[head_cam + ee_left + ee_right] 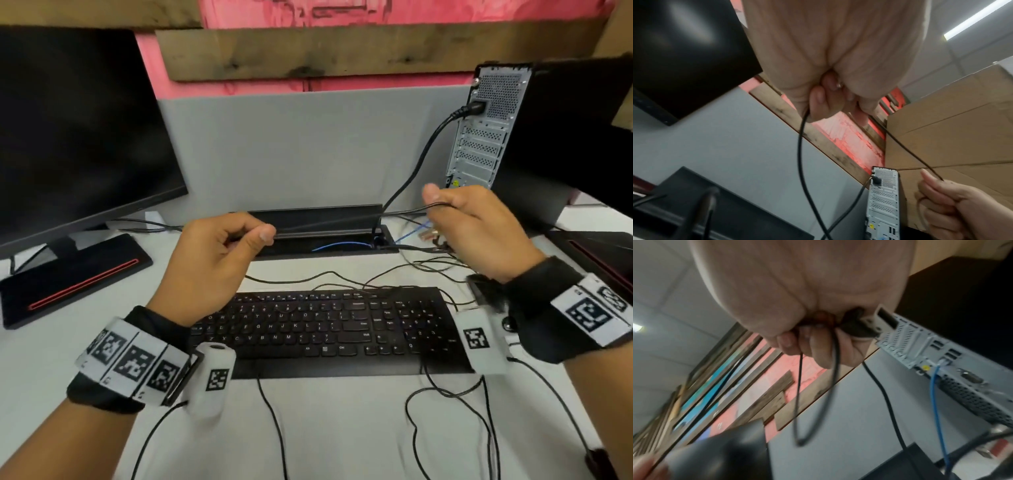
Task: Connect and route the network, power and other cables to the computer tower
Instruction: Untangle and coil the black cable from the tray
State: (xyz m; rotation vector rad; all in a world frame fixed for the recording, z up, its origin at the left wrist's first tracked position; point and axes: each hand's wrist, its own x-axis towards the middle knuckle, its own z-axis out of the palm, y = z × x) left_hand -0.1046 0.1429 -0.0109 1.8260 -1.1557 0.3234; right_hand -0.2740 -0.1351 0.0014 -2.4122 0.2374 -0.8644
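Thin cable stretched between both hands, above the keyboard

Computer tower (486, 130) stands rear right on the desk (342, 428), power cable (411, 171) plugged in. Left hand (212, 260) and right hand (479, 229) each pinch the thin black cable (342, 222).

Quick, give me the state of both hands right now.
Left hand: closed, pinching the thin black cable stretched between both hands.
Right hand: closed, gripping the same cable's other end, with loops bunched in its fingers.
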